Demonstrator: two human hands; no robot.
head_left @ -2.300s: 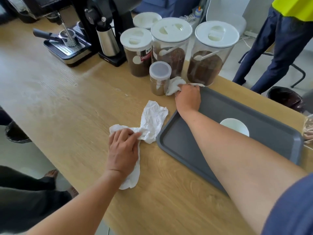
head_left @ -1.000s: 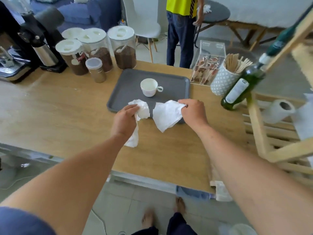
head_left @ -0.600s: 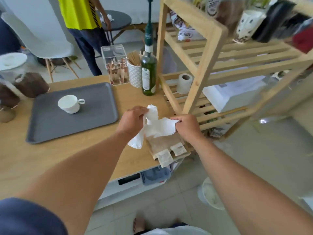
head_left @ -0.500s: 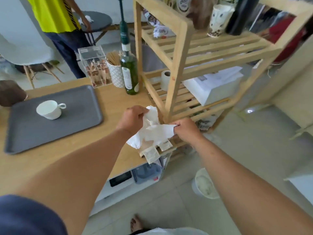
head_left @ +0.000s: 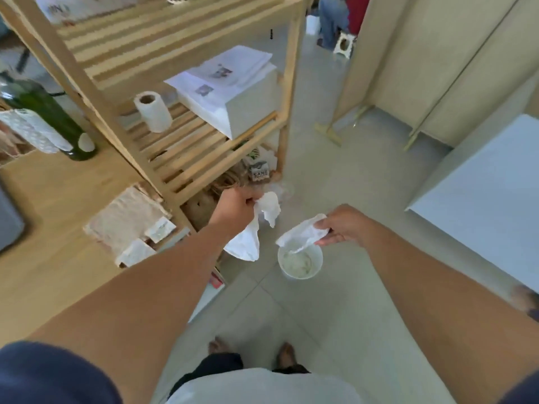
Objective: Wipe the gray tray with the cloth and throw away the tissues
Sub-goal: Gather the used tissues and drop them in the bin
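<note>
The left hand [head_left: 237,209] grips a crumpled tissue [head_left: 248,237] hanging lengthwise downward; the right hand [head_left: 342,225] pinches another white piece [head_left: 300,233], angled toward the white bin [head_left: 300,262].

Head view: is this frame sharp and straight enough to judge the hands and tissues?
Head view: soft overall, smeared towards the left edge; the wooden shelf bows from wide-angle distortion. Left hand, right hand and tissues remain readable above the white bin; lighting even, no glare.

I have only the head view: it looks steeply down past both forearms at the floor [head_left: 335,310], with the wooden shelf [head_left: 186,147] close at upper left and the table [head_left: 52,258] edging in left.
</note>
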